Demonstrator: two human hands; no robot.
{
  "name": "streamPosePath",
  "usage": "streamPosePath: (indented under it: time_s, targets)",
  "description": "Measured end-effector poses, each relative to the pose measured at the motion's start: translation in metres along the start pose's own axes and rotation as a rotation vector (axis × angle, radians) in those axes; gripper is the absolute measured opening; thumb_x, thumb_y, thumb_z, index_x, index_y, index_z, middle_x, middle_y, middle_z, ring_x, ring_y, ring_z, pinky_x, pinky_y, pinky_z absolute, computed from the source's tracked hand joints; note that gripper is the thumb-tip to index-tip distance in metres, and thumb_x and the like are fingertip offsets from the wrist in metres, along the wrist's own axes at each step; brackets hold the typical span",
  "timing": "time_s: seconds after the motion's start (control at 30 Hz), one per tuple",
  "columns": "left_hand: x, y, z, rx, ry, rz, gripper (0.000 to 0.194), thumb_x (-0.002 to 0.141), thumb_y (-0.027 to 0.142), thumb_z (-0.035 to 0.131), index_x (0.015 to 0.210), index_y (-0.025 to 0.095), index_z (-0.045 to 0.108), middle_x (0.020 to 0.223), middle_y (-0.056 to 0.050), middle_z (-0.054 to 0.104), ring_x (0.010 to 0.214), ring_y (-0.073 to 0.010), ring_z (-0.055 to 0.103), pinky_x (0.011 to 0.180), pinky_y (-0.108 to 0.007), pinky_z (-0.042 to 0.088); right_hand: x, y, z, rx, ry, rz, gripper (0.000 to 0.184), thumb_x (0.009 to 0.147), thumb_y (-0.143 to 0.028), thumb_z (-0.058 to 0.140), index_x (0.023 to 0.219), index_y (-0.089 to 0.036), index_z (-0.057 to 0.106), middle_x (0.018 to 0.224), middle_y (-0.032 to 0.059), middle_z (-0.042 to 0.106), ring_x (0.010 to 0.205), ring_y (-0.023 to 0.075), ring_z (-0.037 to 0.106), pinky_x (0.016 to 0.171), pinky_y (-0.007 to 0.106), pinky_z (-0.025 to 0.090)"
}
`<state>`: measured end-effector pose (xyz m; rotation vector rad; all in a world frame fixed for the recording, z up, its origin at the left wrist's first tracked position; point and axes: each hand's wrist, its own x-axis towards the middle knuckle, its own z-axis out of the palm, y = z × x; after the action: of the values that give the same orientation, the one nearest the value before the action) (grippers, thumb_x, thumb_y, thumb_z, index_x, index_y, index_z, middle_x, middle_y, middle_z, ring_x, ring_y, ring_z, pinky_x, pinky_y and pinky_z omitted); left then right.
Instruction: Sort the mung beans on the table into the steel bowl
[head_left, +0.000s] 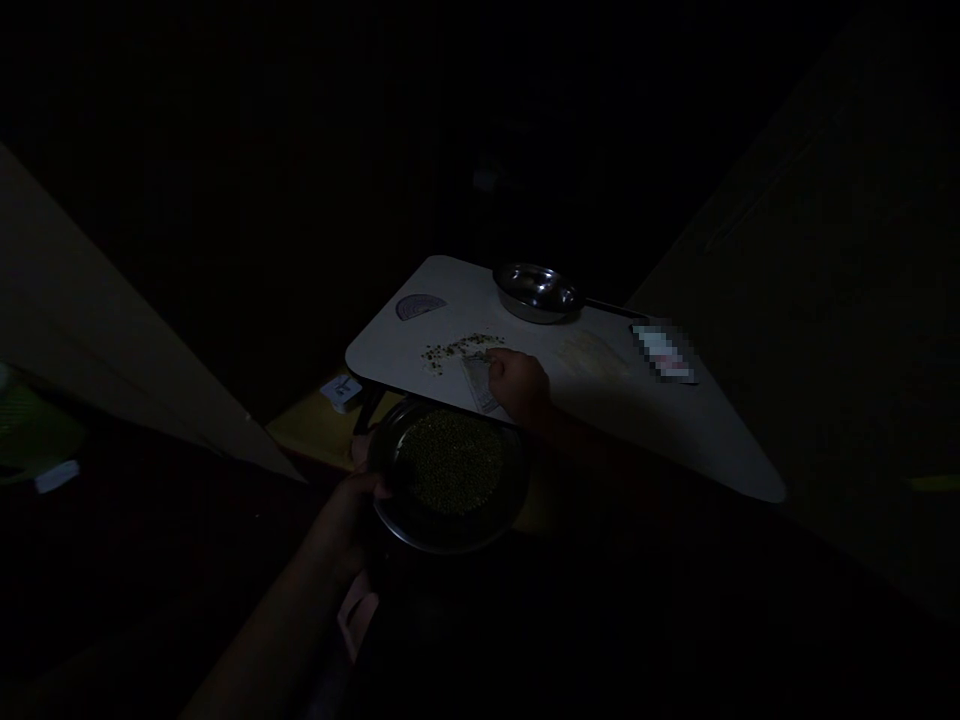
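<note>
The left hand (352, 510) is observed at lower centre, clenched on the rim of a round steel plate (450, 535), which is gripped just beyond the near edge of the table and is not resting on it. A heap of small green mung beans (450, 460) is contained in the plate and is spread across most of its base.

The right hand (517, 385) is positioned at the centre of the frame, over the table, with its fingers on or just above a strip of pale paper (480, 388). Whether the strip is being grasped cannot be determined in the low light. A scattered line of loose beans (457, 350) is recorded on the tabletop just beyond the fingers, near the paper.

The white table top (675, 420) occupies the centre and right of the frame. A steel bowl (536, 292) is located at its far edge, and a purple half-round piece (420, 306), of uncertain kind, lies at its upper left. A pixelated packet (664, 352) is noted at the right edge of the table. A small white object (341, 392) is seen below the table's left corner, on a yellow surface (315, 432). The room is otherwise largely unlit.
</note>
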<state>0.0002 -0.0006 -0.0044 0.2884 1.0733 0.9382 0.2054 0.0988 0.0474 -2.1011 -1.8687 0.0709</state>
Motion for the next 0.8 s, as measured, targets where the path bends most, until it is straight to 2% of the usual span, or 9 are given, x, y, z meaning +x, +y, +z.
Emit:
streamPosePath:
  time_s: [0.17, 0.3, 0.4, 0.6, 0.7, 0.8]
  targets:
    - [-0.004, 0.003, 0.006, 0.015, 0.056, 0.000, 0.025, 0.043, 0.003, 0.058, 0.064, 0.016, 0.058, 0.050, 0.000, 0.054, 0.048, -0.0145, 0.052, 0.047, -0.026, 0.041, -0.001, 0.010, -0.002, 0.035, 0.017, 0.015, 0.038, 0.087, -0.020, 0.044, 0.113, -0.024, 0.072, 0.104, 0.0096, 0.075, 0.098, 0.0265, 0.069, 0.083, 0.034, 0.052]
    - [-0.008, 0.006, 0.014, 0.016, 0.117, -0.028, 0.024, 0.043, 0.003, 0.054, 0.062, 0.017, 0.056, 0.047, 0.001, 0.052, 0.047, -0.0158, 0.052, 0.043, -0.025, 0.038, 0.000, 0.020, -0.002, 0.044, 0.050, -0.007, 0.036, 0.086, -0.017, 0.046, 0.105, -0.025, 0.075, 0.099, 0.0082, 0.076, 0.096, 0.0253, 0.069, 0.083, 0.032, 0.052]
    - [-0.010, 0.007, 0.015, 0.030, 0.140, -0.057, 0.020, 0.045, 0.003, 0.054, 0.059, 0.017, 0.055, 0.047, -0.001, 0.053, 0.048, -0.0162, 0.054, 0.045, -0.025, 0.042, -0.001, 0.027, -0.003, 0.041, 0.063, -0.013, 0.036, 0.086, -0.018, 0.046, 0.107, -0.025, 0.074, 0.098, 0.0080, 0.077, 0.096, 0.0250, 0.069, 0.083, 0.032, 0.052]
    - [-0.008, 0.005, 0.011, 0.030, 0.112, -0.034, 0.017, 0.045, 0.004, 0.056, 0.056, 0.018, 0.055, 0.046, 0.000, 0.053, 0.043, -0.0136, 0.049, 0.042, -0.025, 0.041, -0.004, 0.036, -0.009, 0.029, 0.043, 0.029, 0.041, 0.088, -0.018, 0.042, 0.116, -0.019, 0.071, 0.107, 0.0104, 0.075, 0.098, 0.0249, 0.069, 0.084, 0.032, 0.051]
    - [-0.004, 0.004, 0.009, 0.044, 0.107, -0.034, 0.016, 0.044, 0.004, 0.057, 0.056, 0.016, 0.057, 0.047, -0.002, 0.055, 0.044, -0.0144, 0.051, 0.043, -0.025, 0.043, -0.004, 0.042, -0.011, 0.029, 0.056, 0.024, 0.040, 0.087, -0.018, 0.042, 0.114, -0.020, 0.072, 0.107, 0.0094, 0.075, 0.099, 0.0240, 0.069, 0.086, 0.032, 0.050]
    - [0.000, 0.001, 0.004, 0.056, 0.082, 0.028, 0.019, 0.044, 0.003, 0.058, 0.059, 0.015, 0.061, 0.049, -0.001, 0.056, 0.045, -0.0136, 0.051, 0.045, -0.025, 0.044, -0.003, 0.051, -0.011, 0.033, 0.072, 0.026, 0.041, 0.086, -0.017, 0.041, 0.110, -0.021, 0.073, 0.105, 0.0082, 0.076, 0.099, 0.0232, 0.069, 0.086, 0.031, 0.051]
